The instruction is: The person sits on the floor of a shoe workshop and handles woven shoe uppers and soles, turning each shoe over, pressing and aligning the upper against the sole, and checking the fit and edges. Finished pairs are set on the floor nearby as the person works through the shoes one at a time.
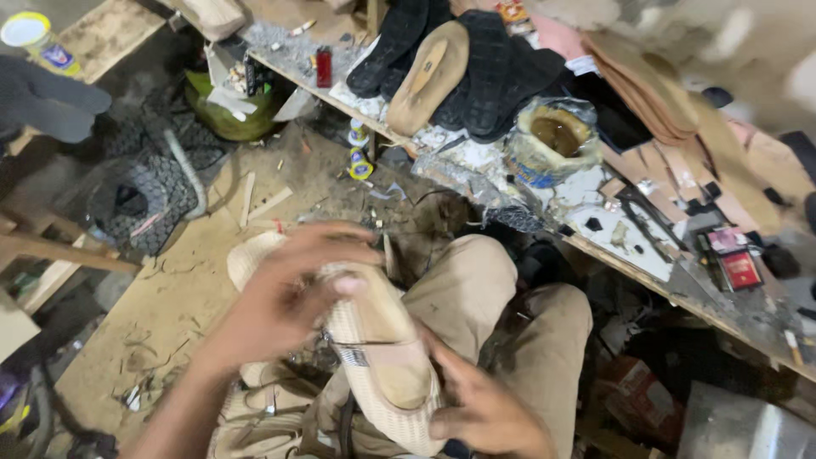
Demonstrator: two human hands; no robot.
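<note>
Cream woven shoe [382,357] sitting over lap, between both hands. Left hand [285,293] gripping toe end, blurred; right hand [480,408] cupping heel side. Looks like upper being pressed onto sole; next needing firm, even squeeze. Glue tin [552,140] beyond hands on bench [680,280].

Single head-worn view, looking steeply down, close over the lap, workbench [646,263] edge ahead
</note>
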